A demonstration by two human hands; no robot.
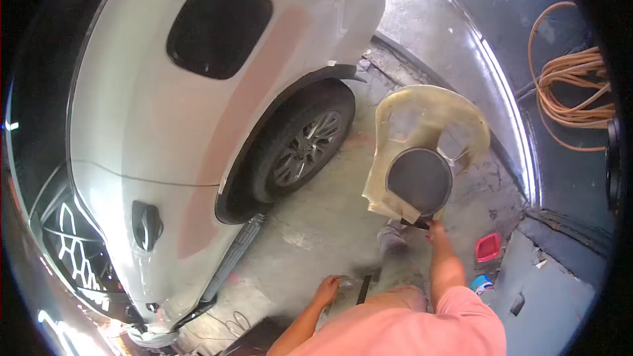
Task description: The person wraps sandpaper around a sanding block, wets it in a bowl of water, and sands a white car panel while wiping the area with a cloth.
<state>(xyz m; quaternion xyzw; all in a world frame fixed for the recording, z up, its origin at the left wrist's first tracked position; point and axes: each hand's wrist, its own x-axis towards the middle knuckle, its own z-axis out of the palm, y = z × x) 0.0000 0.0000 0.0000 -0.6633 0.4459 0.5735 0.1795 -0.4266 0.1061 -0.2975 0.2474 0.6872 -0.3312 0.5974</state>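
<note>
My right hand point(435, 229) reaches to the front edge of a yellowed plastic chair point(432, 97). Its fingers are closed around a dark, flat piece point(415, 224), too small to name. A round, dark grey disc-like object point(420, 181), perhaps the top of a can, rests on the chair seat, just beyond that hand. My left hand point(328, 289) is held low in front of my body, fingers curled together. Something small and pale may be at its fingertips, but I cannot make it out. A black strip point(364, 289) shows right of that hand.
A white car point(151, 138) with a reddish-brown band point(254, 82) along its side and a wheel point(306, 148) stands left. An orange hose point(573, 86) hangs on the right wall. A pink-red container point(488, 248) and a blue-and-white item point(481, 283) lie on the right.
</note>
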